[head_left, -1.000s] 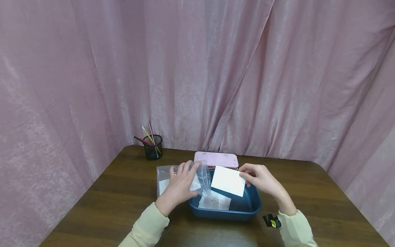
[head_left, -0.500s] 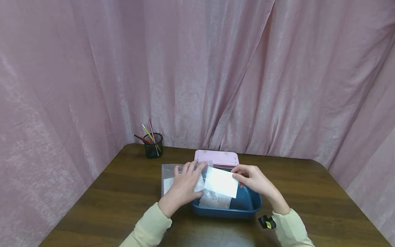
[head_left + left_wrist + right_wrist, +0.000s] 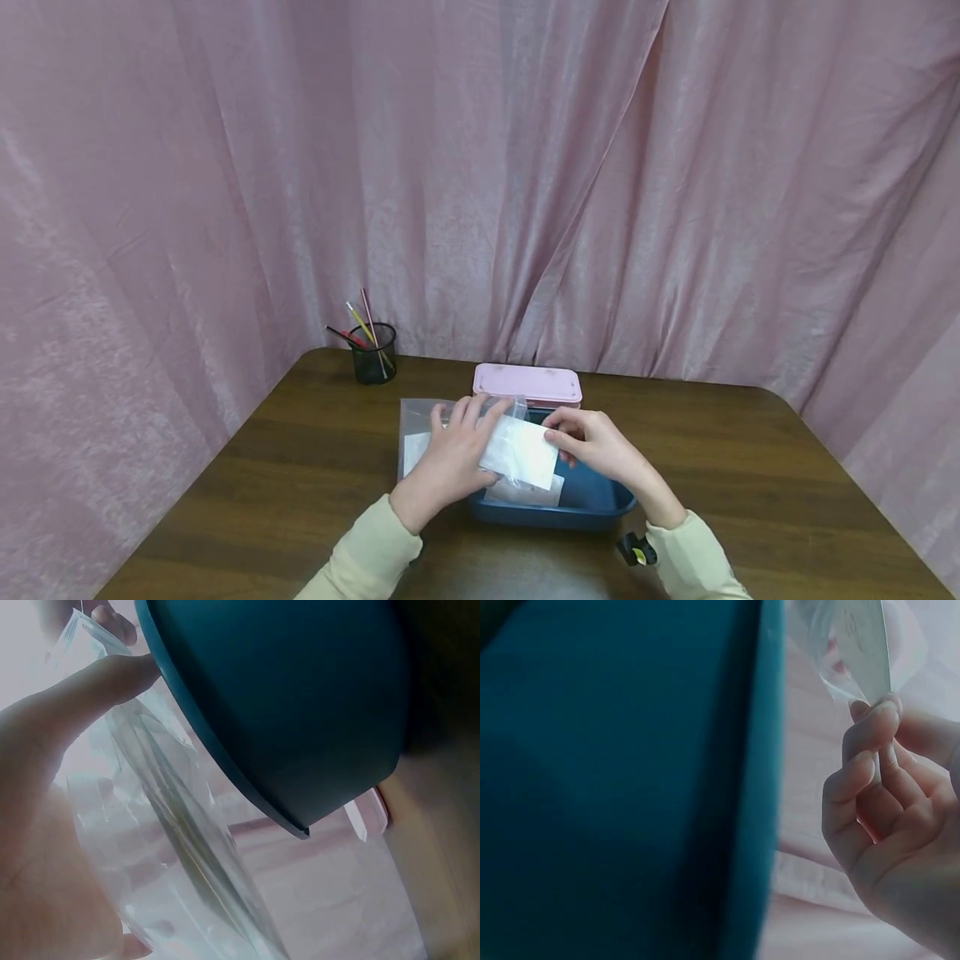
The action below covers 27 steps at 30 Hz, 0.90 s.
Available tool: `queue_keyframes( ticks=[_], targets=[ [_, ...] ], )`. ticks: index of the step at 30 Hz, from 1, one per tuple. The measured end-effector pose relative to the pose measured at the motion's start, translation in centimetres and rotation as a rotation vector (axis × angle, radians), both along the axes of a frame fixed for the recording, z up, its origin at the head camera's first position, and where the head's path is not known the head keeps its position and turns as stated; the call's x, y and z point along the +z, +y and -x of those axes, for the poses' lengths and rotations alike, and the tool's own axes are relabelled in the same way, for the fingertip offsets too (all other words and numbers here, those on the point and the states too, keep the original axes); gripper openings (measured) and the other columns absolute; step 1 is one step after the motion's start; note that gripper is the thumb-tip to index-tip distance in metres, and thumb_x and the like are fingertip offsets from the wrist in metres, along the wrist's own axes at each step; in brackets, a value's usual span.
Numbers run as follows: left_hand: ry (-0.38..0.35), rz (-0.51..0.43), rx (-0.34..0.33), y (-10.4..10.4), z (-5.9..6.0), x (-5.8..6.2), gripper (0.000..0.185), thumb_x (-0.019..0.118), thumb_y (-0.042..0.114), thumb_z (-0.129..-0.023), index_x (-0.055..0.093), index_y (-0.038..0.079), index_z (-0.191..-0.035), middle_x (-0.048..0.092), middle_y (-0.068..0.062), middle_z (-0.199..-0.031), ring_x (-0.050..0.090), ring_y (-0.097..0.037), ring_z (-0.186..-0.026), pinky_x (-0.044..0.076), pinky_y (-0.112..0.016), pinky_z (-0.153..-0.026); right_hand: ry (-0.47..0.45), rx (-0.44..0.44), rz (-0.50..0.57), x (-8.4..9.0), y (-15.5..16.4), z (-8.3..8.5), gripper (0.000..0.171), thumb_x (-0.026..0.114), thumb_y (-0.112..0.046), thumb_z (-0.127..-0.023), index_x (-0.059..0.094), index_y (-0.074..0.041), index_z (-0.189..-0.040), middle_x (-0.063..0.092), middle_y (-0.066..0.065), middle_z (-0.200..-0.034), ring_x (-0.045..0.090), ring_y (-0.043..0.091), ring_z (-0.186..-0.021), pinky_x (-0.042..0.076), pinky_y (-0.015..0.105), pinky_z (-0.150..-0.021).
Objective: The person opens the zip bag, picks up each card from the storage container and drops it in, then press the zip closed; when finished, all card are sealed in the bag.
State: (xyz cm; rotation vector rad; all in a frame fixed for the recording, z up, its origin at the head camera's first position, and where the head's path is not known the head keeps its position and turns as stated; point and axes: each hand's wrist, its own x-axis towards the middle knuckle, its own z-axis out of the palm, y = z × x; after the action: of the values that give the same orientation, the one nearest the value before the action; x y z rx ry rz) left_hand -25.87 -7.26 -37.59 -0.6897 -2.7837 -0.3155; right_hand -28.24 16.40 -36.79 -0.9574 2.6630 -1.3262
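Both forearms, in pale yellow-green sleeves, reach forward from the lower edge of the head view and angle toward each other, so that the two hands sit close together in the middle. The left hand (image 3: 450, 454) lies palm down with its back to the camera; its fingers (image 3: 467, 414) are spread and nearly straight, pointing forward and a little to the right. In the left wrist view the thumb stretches out straight from the palm. The right hand (image 3: 596, 442) points leftward, its fingers (image 3: 862, 761) curled, fingertips meeting the thumb in a pinch. A small black strap sits at the right wrist.
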Motion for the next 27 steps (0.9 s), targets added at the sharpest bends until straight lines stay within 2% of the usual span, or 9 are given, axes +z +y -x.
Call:
queue_keyframes(
  ticks=[6,12,18,22,27],
  targets=[
    [0.009,0.017,-0.012,0.2,-0.2,0.0,0.099,0.087,0.039,-0.066,0.032,0.025,-0.146,0.039,-0.012,-0.148,0.038,-0.033,-0.133,0.03,-0.064,-0.104,-0.02,0.031,0.019,-0.3,-0.5,-0.1,0.018,0.06,-0.017,-0.096,0.064,-0.003,-0.107,0.059,0.005,-0.063,0.054,0.003,-0.055,0.05,0.025,-0.056],
    [0.008,0.015,-0.018,0.4,-0.1,-0.1,0.1,0.087,0.039,-0.066,0.03,0.025,-0.147,0.037,-0.01,-0.15,0.036,-0.033,-0.135,0.028,-0.064,-0.106,-0.121,0.11,0.063,0.2,-0.4,0.0,0.028,0.058,-0.013,-0.096,0.057,0.004,-0.12,0.061,0.011,-0.075,0.058,0.005,-0.064,0.053,0.027,-0.062],
    [0.012,0.026,-0.012,0.6,0.0,-0.1,0.099,0.087,0.039,-0.066,0.031,0.024,-0.147,0.038,-0.012,-0.149,0.037,-0.034,-0.135,0.029,-0.066,-0.105,-0.182,0.171,0.117,0.3,-0.2,0.0,0.034,0.055,-0.013,-0.098,0.053,0.005,-0.126,0.061,0.008,-0.081,0.062,0.008,-0.07,0.054,0.03,-0.063],
    [0.006,0.034,-0.012,0.7,-0.1,0.0,0.1,0.088,0.04,-0.066,0.031,0.024,-0.147,0.038,-0.012,-0.149,0.037,-0.034,-0.135,0.029,-0.065,-0.105,-0.192,0.16,0.165,0.0,-0.6,0.0,0.031,0.056,-0.014,-0.097,0.056,0.006,-0.121,0.062,0.009,-0.081,0.062,0.011,-0.069,0.053,0.027,-0.063],
    [0.0,0.041,-0.018,0.9,-0.6,0.0,0.099,0.088,0.04,-0.066,0.032,0.025,-0.147,0.039,-0.011,-0.149,0.038,-0.033,-0.134,0.029,-0.063,-0.104,-0.171,0.056,0.211,-0.9,-1.5,-0.2,0.02,0.062,-0.014,-0.094,0.062,0.004,-0.102,0.062,0.015,-0.073,0.06,0.012,-0.06,0.053,0.027,-0.059]
  ],
)
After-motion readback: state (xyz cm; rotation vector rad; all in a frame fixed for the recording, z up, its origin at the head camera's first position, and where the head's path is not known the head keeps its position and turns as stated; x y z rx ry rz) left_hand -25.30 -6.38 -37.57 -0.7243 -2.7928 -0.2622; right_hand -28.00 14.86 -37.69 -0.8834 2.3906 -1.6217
